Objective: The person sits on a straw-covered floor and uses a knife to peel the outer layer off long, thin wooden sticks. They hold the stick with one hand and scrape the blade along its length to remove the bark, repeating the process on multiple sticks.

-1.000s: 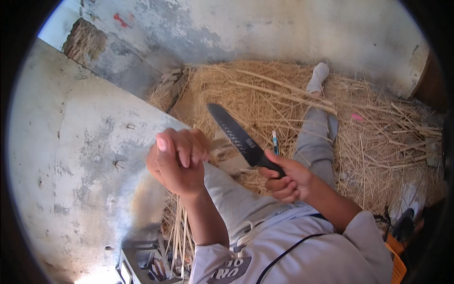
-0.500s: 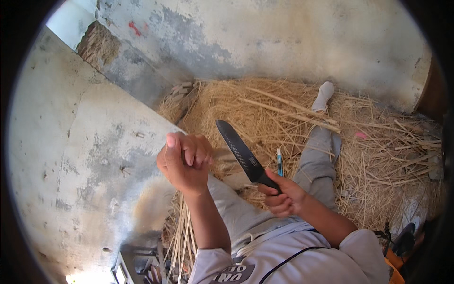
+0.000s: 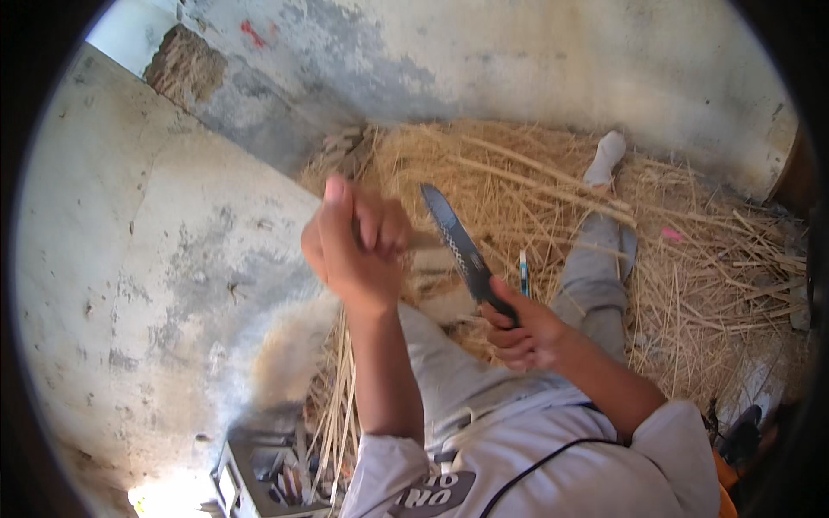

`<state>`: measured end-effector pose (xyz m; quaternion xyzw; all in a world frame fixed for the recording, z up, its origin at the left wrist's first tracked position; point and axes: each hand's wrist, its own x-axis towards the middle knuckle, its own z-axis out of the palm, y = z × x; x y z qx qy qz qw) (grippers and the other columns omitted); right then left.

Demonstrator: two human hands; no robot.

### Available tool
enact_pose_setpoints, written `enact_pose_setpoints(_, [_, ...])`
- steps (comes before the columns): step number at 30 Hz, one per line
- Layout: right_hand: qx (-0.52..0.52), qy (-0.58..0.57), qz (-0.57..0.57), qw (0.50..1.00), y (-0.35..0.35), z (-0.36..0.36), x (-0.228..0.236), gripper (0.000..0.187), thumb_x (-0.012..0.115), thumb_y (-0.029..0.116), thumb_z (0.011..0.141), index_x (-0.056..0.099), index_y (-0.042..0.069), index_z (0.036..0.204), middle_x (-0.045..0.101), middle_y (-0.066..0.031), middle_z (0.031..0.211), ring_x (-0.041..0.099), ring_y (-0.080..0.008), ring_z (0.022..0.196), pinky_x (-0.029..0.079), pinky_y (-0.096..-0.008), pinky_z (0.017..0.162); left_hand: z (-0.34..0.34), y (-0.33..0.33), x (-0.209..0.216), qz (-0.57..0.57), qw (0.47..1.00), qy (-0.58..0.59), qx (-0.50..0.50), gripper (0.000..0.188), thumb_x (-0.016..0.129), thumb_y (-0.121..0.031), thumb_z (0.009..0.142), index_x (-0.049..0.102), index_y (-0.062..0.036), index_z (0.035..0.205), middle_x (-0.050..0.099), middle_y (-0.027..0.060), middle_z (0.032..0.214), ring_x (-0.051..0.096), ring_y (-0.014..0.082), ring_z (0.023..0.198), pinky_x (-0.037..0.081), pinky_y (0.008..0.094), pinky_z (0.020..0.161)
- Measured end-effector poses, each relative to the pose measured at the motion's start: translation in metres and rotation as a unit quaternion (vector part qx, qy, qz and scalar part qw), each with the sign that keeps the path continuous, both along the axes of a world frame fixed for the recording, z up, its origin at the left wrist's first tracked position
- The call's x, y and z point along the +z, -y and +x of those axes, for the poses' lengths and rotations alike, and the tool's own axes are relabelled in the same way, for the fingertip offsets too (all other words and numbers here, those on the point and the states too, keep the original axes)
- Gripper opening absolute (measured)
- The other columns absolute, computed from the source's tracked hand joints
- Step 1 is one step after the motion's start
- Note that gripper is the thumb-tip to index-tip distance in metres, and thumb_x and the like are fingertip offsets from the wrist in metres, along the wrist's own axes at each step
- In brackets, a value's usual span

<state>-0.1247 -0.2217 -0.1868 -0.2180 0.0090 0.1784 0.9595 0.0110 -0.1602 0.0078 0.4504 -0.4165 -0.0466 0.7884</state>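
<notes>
My left hand [image 3: 354,242] is raised in front of me and curled closed, with its thumb pointing up. The folded fingers hide whatever may be inside, and the hand is a little blurred. In my right hand [image 3: 531,332], the fingers wrap round the black handle of a kitchen knife [image 3: 462,250]. Its dark blade has a row of dimples and points up and to the left. The tip is close to my left fist but apart from it.
Straw and split sticks [image 3: 708,259] litter the floor round my outstretched leg [image 3: 596,259]. A slim blue-and-white tool [image 3: 523,269] lies beside that leg. Thin sticks [image 3: 335,406] and a grey box [image 3: 259,509] holding small items are at lower left. A worn wall [image 3: 173,285] rises close on the left.
My left fist has risen and moved slightly right. The right hand has lifted a little with the knife, whose blade stands somewhat steeper. The whole view has shifted slightly.
</notes>
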Motion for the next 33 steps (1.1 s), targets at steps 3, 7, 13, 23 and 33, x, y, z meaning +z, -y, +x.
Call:
enact_pose_setpoints(3, [0.068,0.059,0.277,0.957,0.017,-0.009,0.008,0.059,0.035,0.069,0.095,0.041,0.014,0.073,0.033,0.0048,0.050,0.029,-0.0053,0.035,0.025,-0.0246,0.031,0.013,-0.022,0.001,0.007,0.997,0.060,0.055,0.044,0.039,-0.028,0.101,0.032,-0.0138,0.060,0.027,0.0000,0.046,0.021,0.0104,0.040,0.022,0.0281,0.040])
enact_pose_setpoints(7, [-0.279,0.066,-0.100,0.953,0.028,-0.008,0.085,0.058,0.033,0.066,0.097,0.041,0.013,0.076,0.033,0.0040,0.052,0.029,-0.0058,0.038,0.028,-0.0234,0.036,0.017,-0.026,0.001,0.007,0.994,0.044,0.095,0.045,0.039,-0.028,0.101,0.030,-0.0140,0.060,0.027,-0.0005,0.046,0.020,0.0097,0.039,0.021,0.0282,0.039])
enact_pose_setpoints(13, [-0.427,0.141,-0.514,0.730,-0.010,0.054,-0.037,0.055,0.039,0.059,0.099,0.051,0.009,0.080,0.034,0.0013,0.053,0.031,-0.0129,0.039,0.029,-0.0289,0.038,-0.005,-0.001,0.003,0.010,0.997,0.069,0.043,0.049,0.041,-0.027,0.103,0.033,-0.0120,0.057,0.029,-0.0005,0.046,0.026,0.0103,0.038,0.022,0.0285,0.037])
enact_pose_setpoints(23, [-0.218,0.031,-0.238,0.946,0.012,0.003,0.044,0.052,0.038,0.058,0.100,0.044,0.012,0.077,0.033,0.0053,0.051,0.027,-0.0042,0.040,0.024,-0.0217,0.036,-0.001,0.000,-0.012,-0.002,0.993,0.093,-0.066,0.049,0.041,-0.021,0.105,0.038,-0.0090,0.057,0.035,-0.0005,0.047,0.031,0.0082,0.039,0.022,0.0267,0.037])
enact_pose_setpoints(33, [-0.432,0.086,-0.599,0.669,0.012,0.055,-0.037,0.044,0.039,0.045,0.104,0.048,0.011,0.078,0.040,0.0010,0.055,0.041,-0.0081,0.046,0.033,-0.0253,0.040,-0.022,0.032,-0.005,0.008,0.987,0.083,0.135,0.051,0.047,-0.027,0.103,0.039,-0.0077,0.057,0.038,-0.0003,0.049,0.034,0.0083,0.041,0.023,0.0250,0.039])
